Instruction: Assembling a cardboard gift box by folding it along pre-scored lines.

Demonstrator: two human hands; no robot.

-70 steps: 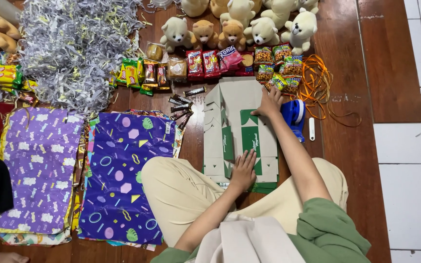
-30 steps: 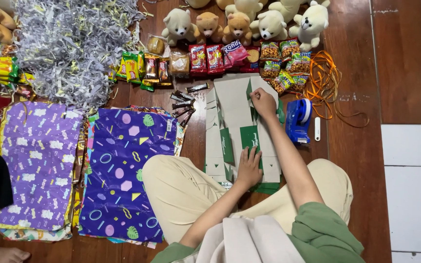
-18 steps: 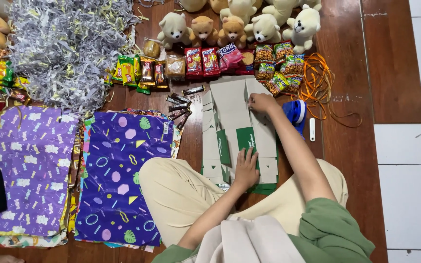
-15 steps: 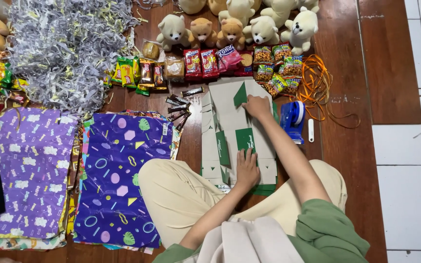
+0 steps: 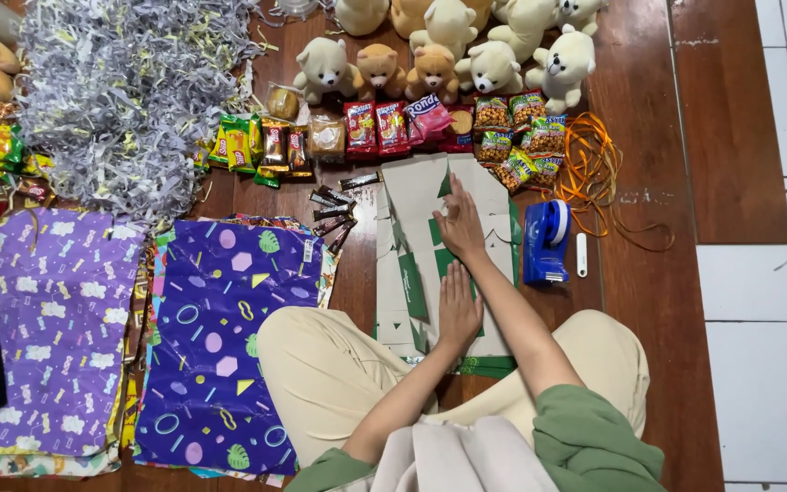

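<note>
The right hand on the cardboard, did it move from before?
Yes. The right hand slid back along the flat cardboard box toward the left hand, away from the snack packets.

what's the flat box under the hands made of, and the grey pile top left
Flat box: looks like thin matte cardboard, grey-brown inside with green printed flaps and sharp fold creases. Grey pile: seemingly shredded paper, thin crinkled strips of white and grey, possibly some glossy.

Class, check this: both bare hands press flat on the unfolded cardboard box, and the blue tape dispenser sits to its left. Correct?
Not quite. The head view shows the blue tape dispenser right of the unfolded cardboard box. The left hand and right hand do press flat on it.
</note>
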